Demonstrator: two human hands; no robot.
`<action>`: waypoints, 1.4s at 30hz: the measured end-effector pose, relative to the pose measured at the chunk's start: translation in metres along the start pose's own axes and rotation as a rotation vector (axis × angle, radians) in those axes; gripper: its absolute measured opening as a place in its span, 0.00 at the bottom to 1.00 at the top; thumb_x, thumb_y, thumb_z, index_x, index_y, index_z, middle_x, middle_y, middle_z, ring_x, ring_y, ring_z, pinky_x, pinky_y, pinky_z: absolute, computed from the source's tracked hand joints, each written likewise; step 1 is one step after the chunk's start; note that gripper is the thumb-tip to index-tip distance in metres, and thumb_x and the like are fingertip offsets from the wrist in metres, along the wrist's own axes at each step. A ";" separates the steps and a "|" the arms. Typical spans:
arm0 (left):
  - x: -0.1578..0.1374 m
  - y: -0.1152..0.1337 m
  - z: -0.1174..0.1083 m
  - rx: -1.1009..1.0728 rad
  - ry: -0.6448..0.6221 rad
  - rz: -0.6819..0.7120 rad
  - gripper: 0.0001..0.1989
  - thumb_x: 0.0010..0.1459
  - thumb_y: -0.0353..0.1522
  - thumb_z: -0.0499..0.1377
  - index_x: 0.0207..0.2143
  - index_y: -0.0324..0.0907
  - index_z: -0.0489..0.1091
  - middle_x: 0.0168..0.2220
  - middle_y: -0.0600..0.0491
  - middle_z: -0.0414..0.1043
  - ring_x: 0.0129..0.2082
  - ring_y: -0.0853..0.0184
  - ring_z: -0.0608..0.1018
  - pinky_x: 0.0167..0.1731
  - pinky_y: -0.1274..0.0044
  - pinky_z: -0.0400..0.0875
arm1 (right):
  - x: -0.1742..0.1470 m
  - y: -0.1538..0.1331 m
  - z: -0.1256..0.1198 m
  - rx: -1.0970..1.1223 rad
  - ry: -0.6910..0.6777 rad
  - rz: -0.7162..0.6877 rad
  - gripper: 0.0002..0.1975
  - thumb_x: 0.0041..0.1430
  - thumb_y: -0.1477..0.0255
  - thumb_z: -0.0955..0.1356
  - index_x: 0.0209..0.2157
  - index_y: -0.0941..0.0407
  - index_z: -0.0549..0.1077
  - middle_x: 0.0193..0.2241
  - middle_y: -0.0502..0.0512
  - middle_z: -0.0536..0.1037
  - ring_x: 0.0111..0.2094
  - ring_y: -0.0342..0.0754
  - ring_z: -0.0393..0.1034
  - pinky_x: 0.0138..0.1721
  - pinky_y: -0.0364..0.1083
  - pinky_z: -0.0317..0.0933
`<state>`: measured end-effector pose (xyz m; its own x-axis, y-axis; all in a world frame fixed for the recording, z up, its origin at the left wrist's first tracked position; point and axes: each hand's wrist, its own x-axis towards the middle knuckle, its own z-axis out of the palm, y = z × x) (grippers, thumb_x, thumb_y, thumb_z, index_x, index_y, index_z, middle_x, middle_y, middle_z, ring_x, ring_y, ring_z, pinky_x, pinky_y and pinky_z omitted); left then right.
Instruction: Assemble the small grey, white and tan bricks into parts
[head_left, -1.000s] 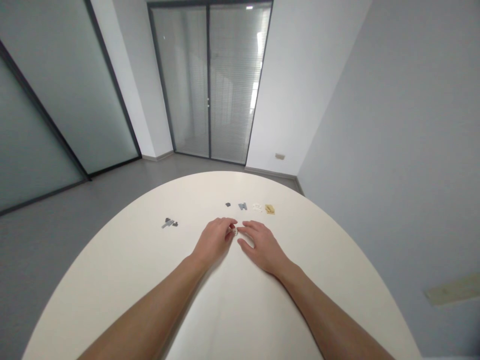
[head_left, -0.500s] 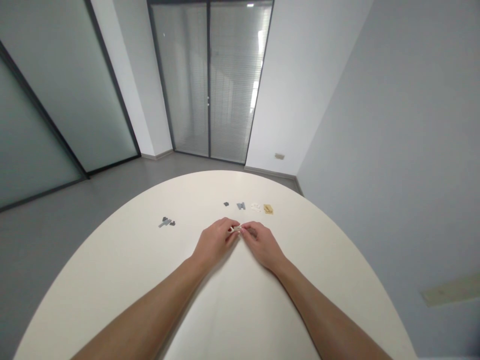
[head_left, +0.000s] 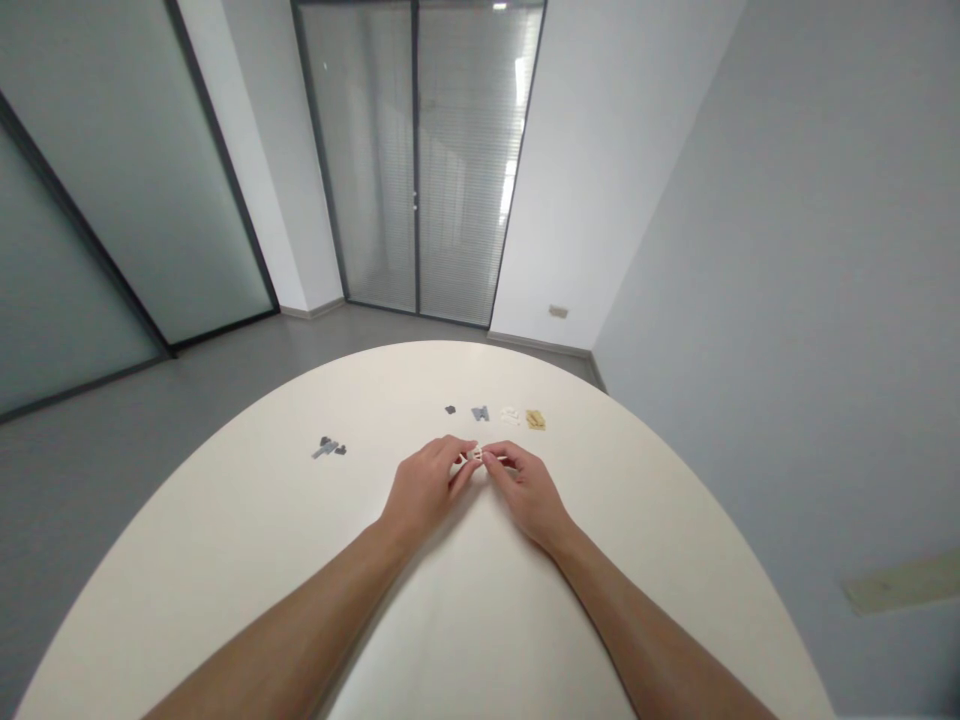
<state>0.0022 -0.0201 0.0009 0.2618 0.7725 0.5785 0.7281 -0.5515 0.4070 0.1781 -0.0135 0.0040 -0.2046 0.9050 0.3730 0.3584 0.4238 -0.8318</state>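
Near the middle of the white table (head_left: 300, 560), my left hand (head_left: 427, 482) and my right hand (head_left: 526, 490) meet at the fingertips. Both are closed in a pinch on a small white slotted piece (head_left: 477, 454), too small to name more exactly. Fingers cover its two ends. Just beyond the hands lies a row of small parts: a dark grey piece (head_left: 450, 409), some blue-grey pieces (head_left: 480, 413), several white pieces (head_left: 510, 415) and several tan pieces (head_left: 535, 420).
Off to the left on the table is a small cluster of grey and black pieces (head_left: 328, 448). The table's curved far edge (head_left: 442, 343) faces a glass door (head_left: 457, 180). A plain wall (head_left: 810, 250) stands to the right.
The fingers have shifted slightly on the white piece, and its slotted part now shows a little more between them. The view has moved a little; the loose parts lie as before.
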 end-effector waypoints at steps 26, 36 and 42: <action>-0.002 0.006 -0.005 0.014 -0.024 -0.111 0.10 0.66 0.38 0.54 0.45 0.47 0.72 0.41 0.55 0.80 0.39 0.66 0.80 0.39 0.76 0.73 | 0.001 0.000 0.001 0.012 -0.024 -0.002 0.10 0.65 0.66 0.64 0.40 0.53 0.77 0.40 0.53 0.81 0.41 0.47 0.75 0.41 0.46 0.67; -0.004 0.004 -0.006 0.038 -0.042 -0.126 0.12 0.67 0.37 0.53 0.48 0.49 0.72 0.43 0.55 0.80 0.41 0.64 0.80 0.39 0.74 0.73 | -0.001 -0.007 0.001 0.043 -0.061 -0.022 0.14 0.64 0.67 0.67 0.51 0.51 0.74 0.46 0.54 0.79 0.45 0.47 0.74 0.43 0.47 0.68; -0.005 0.004 -0.004 -0.020 -0.042 -0.129 0.13 0.67 0.36 0.52 0.51 0.49 0.70 0.46 0.55 0.79 0.43 0.65 0.80 0.42 0.73 0.74 | 0.000 -0.007 0.000 0.051 -0.028 -0.014 0.13 0.63 0.66 0.68 0.48 0.51 0.75 0.45 0.54 0.80 0.43 0.47 0.74 0.42 0.46 0.68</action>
<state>0.0013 -0.0274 0.0026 0.1936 0.8495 0.4908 0.7448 -0.4529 0.4901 0.1755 -0.0162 0.0100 -0.2349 0.8972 0.3739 0.3087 0.4336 -0.8466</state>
